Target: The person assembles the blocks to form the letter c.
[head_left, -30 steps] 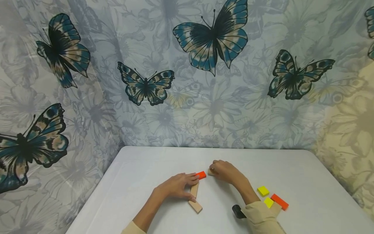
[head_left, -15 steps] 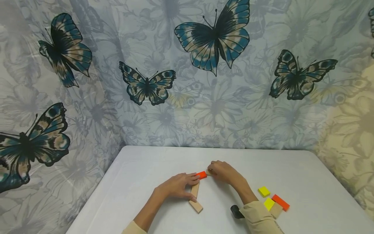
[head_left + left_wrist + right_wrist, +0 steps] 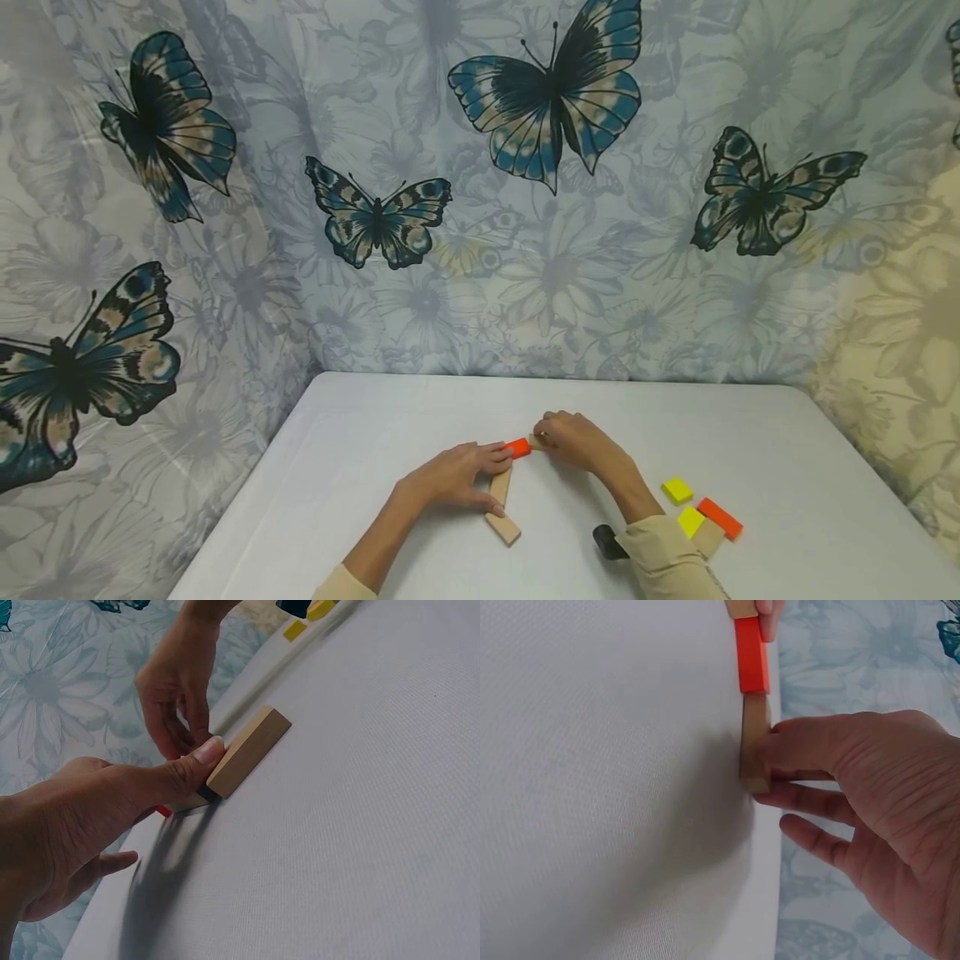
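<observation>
On the table, a line of flat blocks bends in front of me in the head view. It has a near wooden block (image 3: 506,530), a middle wooden block (image 3: 500,483) and a red block (image 3: 519,448). My left hand (image 3: 452,477) spans them, thumb against the near wooden block and fingertips at the red one; its fingers are mostly extended. With thumb and fingers my right hand (image 3: 576,439) pinches a further wooden block (image 3: 754,742), whose end meets the red block in the right wrist view. The fingers behind that block are partly hidden.
To the right lie two yellow blocks (image 3: 677,491), another red block (image 3: 720,518) and a wooden block (image 3: 708,538), mostly grouped together. A black device (image 3: 609,542) sits at my right cuff. The white table (image 3: 390,408) ends at a butterfly-patterned cloth (image 3: 570,317).
My right hand has shifted the wooden block slightly left, closing the gap to the red block. My left hand keeps its place on the other blocks.
</observation>
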Demonstrator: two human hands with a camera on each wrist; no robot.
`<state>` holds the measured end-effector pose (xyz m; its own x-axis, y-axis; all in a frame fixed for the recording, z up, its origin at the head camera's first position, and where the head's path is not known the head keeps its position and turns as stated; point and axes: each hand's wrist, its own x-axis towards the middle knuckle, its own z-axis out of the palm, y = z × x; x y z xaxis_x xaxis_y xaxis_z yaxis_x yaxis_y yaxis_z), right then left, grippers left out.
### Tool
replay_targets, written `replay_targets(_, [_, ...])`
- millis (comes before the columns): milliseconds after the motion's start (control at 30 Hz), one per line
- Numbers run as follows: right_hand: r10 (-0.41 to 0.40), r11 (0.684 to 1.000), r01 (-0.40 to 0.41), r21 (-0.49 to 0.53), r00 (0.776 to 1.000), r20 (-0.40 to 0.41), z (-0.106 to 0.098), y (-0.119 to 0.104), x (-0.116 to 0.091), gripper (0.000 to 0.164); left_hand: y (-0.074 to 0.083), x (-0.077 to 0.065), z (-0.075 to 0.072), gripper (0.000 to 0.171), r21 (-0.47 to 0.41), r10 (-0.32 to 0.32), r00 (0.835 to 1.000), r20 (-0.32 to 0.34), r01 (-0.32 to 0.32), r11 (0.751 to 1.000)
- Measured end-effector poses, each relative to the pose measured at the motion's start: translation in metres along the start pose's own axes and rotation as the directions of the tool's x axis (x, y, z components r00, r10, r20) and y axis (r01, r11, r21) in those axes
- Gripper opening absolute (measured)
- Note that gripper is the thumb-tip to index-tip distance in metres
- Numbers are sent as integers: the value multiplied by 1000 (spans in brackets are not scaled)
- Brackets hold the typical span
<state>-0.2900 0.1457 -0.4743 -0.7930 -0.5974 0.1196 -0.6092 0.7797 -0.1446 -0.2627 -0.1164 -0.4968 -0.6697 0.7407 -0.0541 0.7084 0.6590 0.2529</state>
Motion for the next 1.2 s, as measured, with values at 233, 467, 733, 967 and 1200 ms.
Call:
replay_targets(233, [28, 999, -28, 34, 1000, 12, 0, 0, -1, 23, 0, -1, 1, 80, -1, -5, 1000, 2, 5, 1000])
replay_targets(467, [31, 1000, -31, -4, 1000, 5, -7, -1, -6, 23, 1, 0, 0, 80, -11, -20, 1000, 12, 20, 1000])
replay_targets(733, [59, 997, -59, -43, 998, 0, -17, -2, -19, 27, 3, 1, 0, 81, -21, -27, 1000, 9, 27, 999])
replay_targets(967, [101, 991, -99, -86, 995, 15, -39, -4, -47, 40, 4, 2, -1, 81, -20, -38, 999, 24, 38, 999])
replay_targets(1200, [133, 989, -126, -71, 987, 92, -68, 7, -94, 38, 3, 0, -4, 80, 1, -16, 1000, 21, 16, 1000])
